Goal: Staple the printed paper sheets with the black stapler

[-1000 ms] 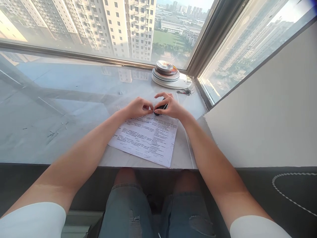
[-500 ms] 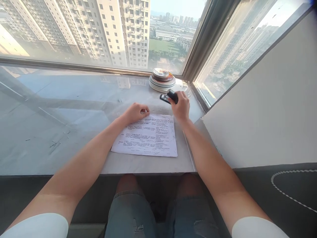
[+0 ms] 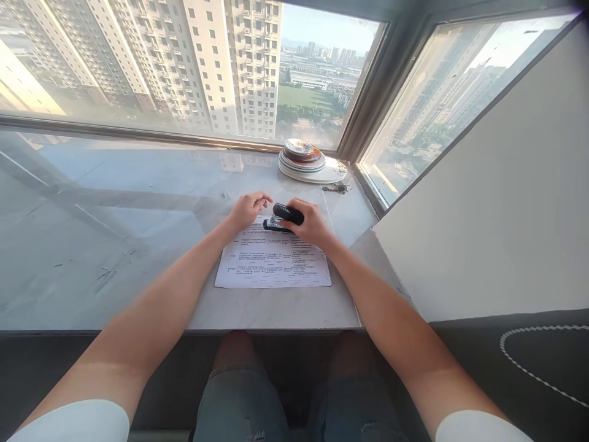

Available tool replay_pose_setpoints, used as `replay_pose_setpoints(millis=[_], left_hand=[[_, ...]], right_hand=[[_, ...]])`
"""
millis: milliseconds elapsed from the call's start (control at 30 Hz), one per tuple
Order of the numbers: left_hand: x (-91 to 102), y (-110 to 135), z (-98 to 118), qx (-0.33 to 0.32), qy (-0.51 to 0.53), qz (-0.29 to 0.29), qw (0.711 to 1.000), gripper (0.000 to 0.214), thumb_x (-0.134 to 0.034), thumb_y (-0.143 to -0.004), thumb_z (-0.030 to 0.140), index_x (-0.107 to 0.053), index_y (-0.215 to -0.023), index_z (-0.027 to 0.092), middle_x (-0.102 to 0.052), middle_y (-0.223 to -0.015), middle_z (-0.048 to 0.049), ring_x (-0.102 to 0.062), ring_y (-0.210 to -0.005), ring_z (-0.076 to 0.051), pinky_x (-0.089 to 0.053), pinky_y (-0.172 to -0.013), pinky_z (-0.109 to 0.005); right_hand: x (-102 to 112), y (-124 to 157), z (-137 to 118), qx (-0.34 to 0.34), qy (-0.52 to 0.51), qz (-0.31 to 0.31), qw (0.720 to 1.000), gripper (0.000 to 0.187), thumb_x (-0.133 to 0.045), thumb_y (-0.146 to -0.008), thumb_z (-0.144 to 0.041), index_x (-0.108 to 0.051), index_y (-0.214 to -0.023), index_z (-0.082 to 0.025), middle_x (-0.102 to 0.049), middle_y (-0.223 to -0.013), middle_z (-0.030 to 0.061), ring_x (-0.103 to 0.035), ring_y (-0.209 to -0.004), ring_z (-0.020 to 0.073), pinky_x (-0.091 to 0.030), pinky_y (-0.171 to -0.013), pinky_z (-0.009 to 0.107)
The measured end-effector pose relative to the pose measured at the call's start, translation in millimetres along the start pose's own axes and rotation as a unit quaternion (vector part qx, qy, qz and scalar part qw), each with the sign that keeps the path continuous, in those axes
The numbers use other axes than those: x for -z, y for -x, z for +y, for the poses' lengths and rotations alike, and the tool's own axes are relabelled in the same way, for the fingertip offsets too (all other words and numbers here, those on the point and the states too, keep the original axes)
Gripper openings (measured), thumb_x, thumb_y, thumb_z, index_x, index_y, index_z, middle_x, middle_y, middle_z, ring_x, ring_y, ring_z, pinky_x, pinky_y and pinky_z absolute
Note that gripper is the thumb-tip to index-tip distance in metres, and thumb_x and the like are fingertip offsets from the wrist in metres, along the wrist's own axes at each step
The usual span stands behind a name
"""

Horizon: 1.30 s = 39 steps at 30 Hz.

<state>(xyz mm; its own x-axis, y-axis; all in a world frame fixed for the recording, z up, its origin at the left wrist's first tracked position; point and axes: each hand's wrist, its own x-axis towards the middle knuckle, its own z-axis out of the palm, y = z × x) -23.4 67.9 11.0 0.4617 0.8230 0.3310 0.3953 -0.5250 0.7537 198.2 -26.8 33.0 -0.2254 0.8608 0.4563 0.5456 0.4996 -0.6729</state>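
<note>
A black stapler (image 3: 288, 213) is in my right hand (image 3: 309, 222), its jaws parted and pointing left over the far part of a printed sheet (image 3: 276, 264). The sheet lies on the pale stone ledge; whether more sheets lie under it I cannot tell. My left hand (image 3: 251, 209) rests at the sheet's far left corner, just left of the stapler. Its fingers stretch to the right, apart, with nothing visible in them.
Stacked plates (image 3: 301, 162) stand by the window corner, with a small bunch of keys (image 3: 339, 189) in front. Scattered staples (image 3: 105, 275) lie on the ledge (image 3: 151, 258) at left. A white wall (image 3: 483, 215) rises on the right.
The stapler in my right hand has come left and nearer, from beyond the sheet to above it. My left hand has loosened from the sheet's far edge and shifted slightly left.
</note>
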Motion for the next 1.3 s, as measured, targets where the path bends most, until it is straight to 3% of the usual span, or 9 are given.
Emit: replay_pose_setpoints(millis=[133,267,533,733,900,967,1100,1200,1300], left_hand=[[0.9,-1,-1,0.034,0.071,0.009,0.997,0.028,-0.052,-0.098,0.033,-0.074,-0.108,0.018,-0.070,-0.090,-0.0066,-0.058,-0.076,-0.017,-0.045,-0.069,-0.029],[2.1,-1,2,0.073,0.152,0.023,0.986,0.028,-0.056,-0.102,0.040,-0.072,-0.104,0.018,-0.069,-0.089,-0.0068,-0.058,-0.072,-0.015,-0.048,-0.067,-0.027],[-0.9,-7,-1,0.098,0.236,0.060,0.965,0.063,-0.052,-0.101,0.078,-0.070,-0.092,0.018,-0.068,-0.081,-0.0072,-0.058,-0.064,-0.014,-0.049,-0.061,-0.028],[3.4,-8,2,0.122,0.280,0.087,0.948,0.071,-0.047,-0.098,0.085,-0.068,-0.094,0.018,-0.068,-0.079,-0.0076,-0.061,-0.066,-0.015,-0.051,-0.065,-0.030],[5.1,-7,3,0.120,0.275,0.087,0.950,0.071,-0.045,-0.099,0.085,-0.068,-0.093,0.019,-0.068,-0.077,-0.0079,-0.062,-0.067,-0.016,-0.052,-0.065,-0.031],[4.5,-7,2,0.118,0.279,0.087,0.949,0.069,-0.047,-0.100,0.083,-0.069,-0.092,0.018,-0.069,-0.078,-0.0082,-0.063,-0.067,-0.016,-0.052,-0.066,-0.031],[5.0,-6,1,0.098,0.306,0.117,0.940,0.061,-0.056,-0.101,0.075,-0.071,-0.087,0.018,-0.070,-0.081,-0.0082,-0.067,-0.072,-0.017,-0.054,-0.070,-0.032],[7.6,-4,7,0.060,0.364,0.152,0.917,0.051,-0.061,-0.102,0.069,-0.073,-0.095,0.020,-0.075,-0.095,-0.0097,-0.074,-0.093,-0.021,-0.059,-0.085,-0.035],[9.6,-1,15,0.082,0.440,0.087,0.890,0.054,-0.058,-0.102,0.072,-0.072,-0.113,0.021,-0.078,-0.117,-0.0140,-0.073,-0.120,-0.029,-0.059,-0.103,-0.045]], right_hand=[[5,-2,4,-0.029,-0.036,-0.033,0.998,0.049,-0.073,-0.085,-0.075,-0.067,-0.090,-0.026,-0.069,-0.094,0.0037,-0.061,-0.090,0.0251,-0.047,-0.085,0.039],[4,-8,21,-0.142,-0.071,0.072,0.985,0.068,-0.038,-0.098,-0.087,-0.059,-0.077,-0.026,-0.065,-0.083,0.0042,-0.059,-0.083,0.0231,-0.046,-0.080,0.038],[4,-12,51,-0.176,-0.050,0.040,0.982,0.051,-0.041,-0.105,-0.066,-0.050,-0.073,-0.027,-0.057,-0.073,0.0008,-0.052,-0.072,0.0210,-0.043,-0.074,0.038],[3,-13,56,-0.179,-0.044,0.040,0.982,0.047,-0.045,-0.104,-0.062,-0.052,-0.075,-0.026,-0.053,-0.071,0.0001,-0.051,-0.072,0.0211,-0.042,-0.075,0.038],[14,-7,36,-0.089,-0.087,-0.006,0.992,0.058,-0.039,-0.106,-0.073,-0.072,-0.093,-0.026,-0.072,-0.100,0.0043,-0.063,-0.097,0.0235,-0.048,-0.090,0.038],[19,-4,26,-0.033,-0.065,-0.076,0.994,0.051,-0.054,-0.102,-0.072,-0.078,-0.106,-0.027,-0.074,-0.110,0.0051,-0.065,-0.104,0.0244,-0.049,-0.095,0.038],[21,3,13,0.029,-0.002,-0.148,0.989,0.034,-0.083,-0.087,-0.048,-0.081,-0.110,-0.024,-0.077,-0.096,0.0021,-0.068,-0.084,0.0202,-0.052,-0.084,0.034],[17,5,9,0.057,0.026,-0.042,0.997,0.027,-0.077,-0.093,-0.031,-0.081,-0.118,-0.025,-0.082,-0.097,0.0003,-0.073,-0.086,0.0202,-0.056,-0.087,0.035],[14,4,8,0.104,0.116,0.098,0.983,0.037,-0.062,-0.101,-0.015,-0.079,-0.129,-0.032,-0.082,-0.125,0.0005,-0.074,-0.118,0.0242,-0.056,-0.102,0.041]])
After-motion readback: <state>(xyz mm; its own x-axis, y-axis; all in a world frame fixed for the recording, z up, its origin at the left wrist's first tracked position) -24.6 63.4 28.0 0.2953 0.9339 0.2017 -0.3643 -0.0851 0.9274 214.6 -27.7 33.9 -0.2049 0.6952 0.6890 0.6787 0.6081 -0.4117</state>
